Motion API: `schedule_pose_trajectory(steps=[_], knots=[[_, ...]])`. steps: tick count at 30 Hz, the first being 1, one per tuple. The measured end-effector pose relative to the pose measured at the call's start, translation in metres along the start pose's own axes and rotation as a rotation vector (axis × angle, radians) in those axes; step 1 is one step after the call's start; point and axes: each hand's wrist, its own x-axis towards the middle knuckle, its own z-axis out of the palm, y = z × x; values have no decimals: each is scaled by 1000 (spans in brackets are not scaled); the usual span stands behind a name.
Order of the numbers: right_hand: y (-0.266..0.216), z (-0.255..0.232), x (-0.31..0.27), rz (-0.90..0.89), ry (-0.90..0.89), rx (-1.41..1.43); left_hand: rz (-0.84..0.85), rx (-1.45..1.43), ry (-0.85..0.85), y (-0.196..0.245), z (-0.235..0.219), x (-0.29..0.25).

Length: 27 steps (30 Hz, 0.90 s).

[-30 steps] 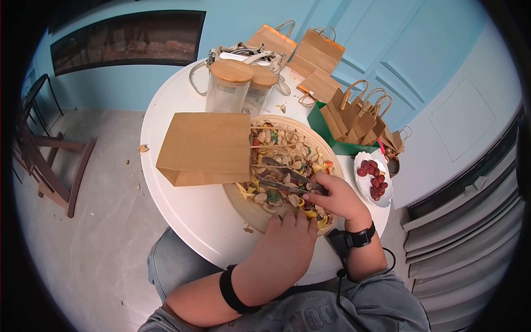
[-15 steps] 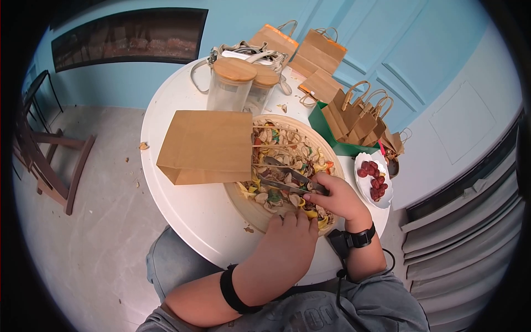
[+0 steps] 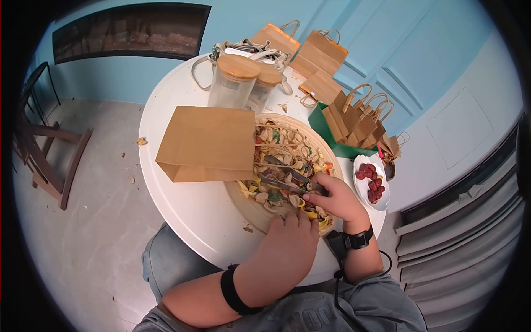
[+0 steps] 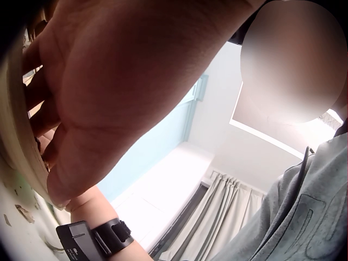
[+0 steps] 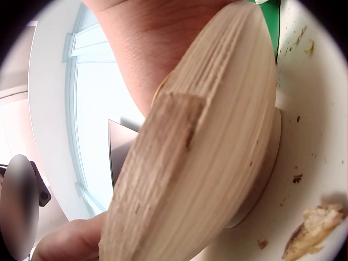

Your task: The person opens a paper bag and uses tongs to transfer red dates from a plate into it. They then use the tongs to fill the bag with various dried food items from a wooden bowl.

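Metal tongs (image 3: 285, 178) between right-hand fingers (image 3: 313, 191)

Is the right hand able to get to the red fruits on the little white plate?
Probably yes. The red fruits lie on the white plate just beside the right hand, with nothing between them. But that hand grips the tongs, so it would have to put them down first.
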Motion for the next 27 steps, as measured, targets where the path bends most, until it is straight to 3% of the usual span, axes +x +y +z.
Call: schedule_pose_trajectory(steps=[27], knots=[[-3, -1, -1, 15, -14, -4, -12, -5, -29, 1, 2, 2]])
